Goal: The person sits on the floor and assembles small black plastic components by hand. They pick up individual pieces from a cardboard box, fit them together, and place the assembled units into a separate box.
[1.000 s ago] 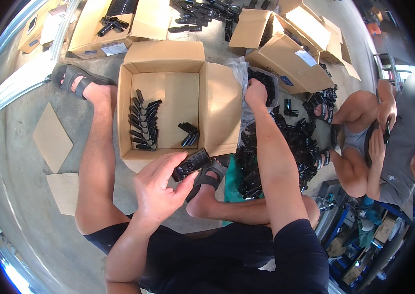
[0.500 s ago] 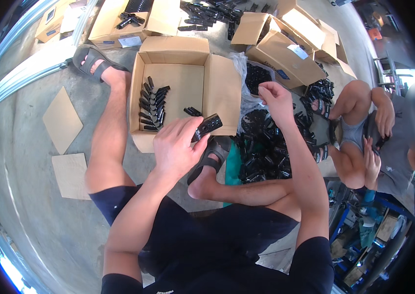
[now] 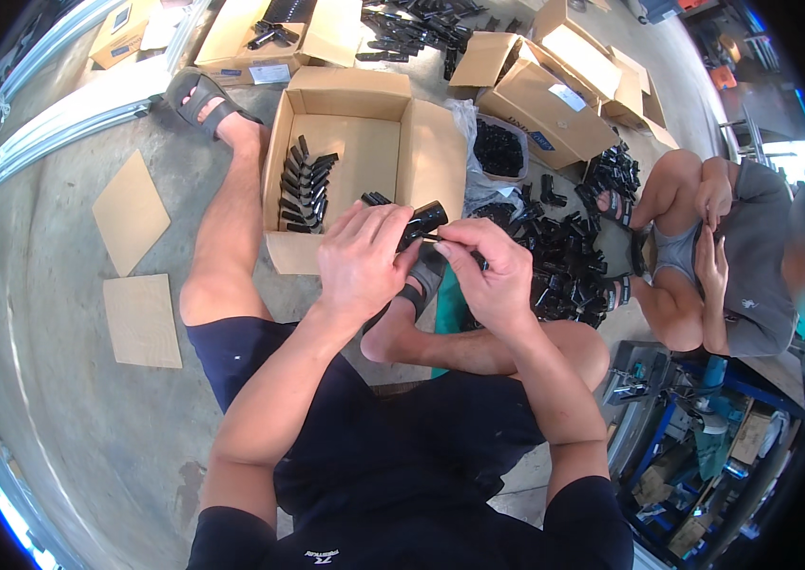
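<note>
My left hand (image 3: 364,258) is closed round a short, glossy black tubular fitting (image 3: 425,218), its round end pointing up and to the right. Against the fitting's lower side, my right hand (image 3: 493,271) pinches a small thin piece (image 3: 432,237), too small to identify. Both hands are above my lap, at the near edge of an open cardboard box (image 3: 371,142). Inside that box, black fittings (image 3: 307,185) stand in overlapping rows along the left side, and a few more show just beyond my left hand.
Loose black fittings (image 3: 564,252) are heaped right of my foot. Behind them stands a tub (image 3: 507,176) of small black pieces. More cardboard boxes (image 3: 540,109) stand at the back. Another person (image 3: 754,256) sits at the right. Flat cardboard pieces (image 3: 142,321) lie on the left floor.
My right hand has come down and left from near the tub to the fitting in my left hand. The left hand keeps its hold on the fitting.
</note>
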Action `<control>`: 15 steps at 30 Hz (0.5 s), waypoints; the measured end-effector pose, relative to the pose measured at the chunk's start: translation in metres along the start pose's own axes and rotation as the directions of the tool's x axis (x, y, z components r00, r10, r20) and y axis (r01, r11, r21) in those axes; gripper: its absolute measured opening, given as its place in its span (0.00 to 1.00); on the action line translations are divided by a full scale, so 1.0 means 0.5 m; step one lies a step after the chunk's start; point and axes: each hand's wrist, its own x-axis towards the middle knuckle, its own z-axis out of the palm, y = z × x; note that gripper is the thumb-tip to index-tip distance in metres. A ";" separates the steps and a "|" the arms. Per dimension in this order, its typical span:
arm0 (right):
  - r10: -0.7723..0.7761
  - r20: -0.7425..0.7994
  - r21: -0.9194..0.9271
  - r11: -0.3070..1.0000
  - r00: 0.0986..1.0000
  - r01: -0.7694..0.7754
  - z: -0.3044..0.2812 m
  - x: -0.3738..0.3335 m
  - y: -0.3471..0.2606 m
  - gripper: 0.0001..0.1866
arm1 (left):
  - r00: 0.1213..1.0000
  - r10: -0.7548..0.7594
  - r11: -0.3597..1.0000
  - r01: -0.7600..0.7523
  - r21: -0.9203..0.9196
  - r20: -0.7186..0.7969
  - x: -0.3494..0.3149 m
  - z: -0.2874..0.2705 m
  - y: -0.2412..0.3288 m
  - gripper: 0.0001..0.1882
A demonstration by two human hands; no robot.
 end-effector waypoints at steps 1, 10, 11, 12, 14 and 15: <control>-0.072 0.006 -0.078 0.994 0.997 0.073 0.005 0.005 0.001 0.10 | 1.000 -0.002 1.000 0.002 0.006 0.005 -0.002 -0.001 0.003 0.24; -0.297 0.090 -0.366 0.878 0.951 0.309 0.026 0.031 0.010 0.13 | 0.999 -0.024 0.999 0.023 0.028 0.033 0.000 0.005 0.002 0.24; -0.306 0.105 -0.381 0.867 0.946 0.323 0.027 0.031 0.012 0.14 | 0.999 -0.026 0.999 0.025 0.028 0.039 0.002 0.005 0.003 0.25; -0.319 0.108 -0.393 0.856 0.942 0.335 0.030 0.031 0.016 0.14 | 0.998 -0.027 0.999 0.026 0.031 0.050 0.002 0.005 0.005 0.25; -0.346 0.110 -0.420 0.833 0.932 0.359 0.032 0.034 0.025 0.14 | 0.998 -0.025 0.999 0.023 0.036 0.066 0.006 0.006 0.005 0.24; -0.357 0.109 -0.434 0.823 0.928 0.368 0.032 0.034 0.031 0.15 | 0.997 -0.030 0.999 0.027 0.033 0.065 0.007 0.010 0.003 0.24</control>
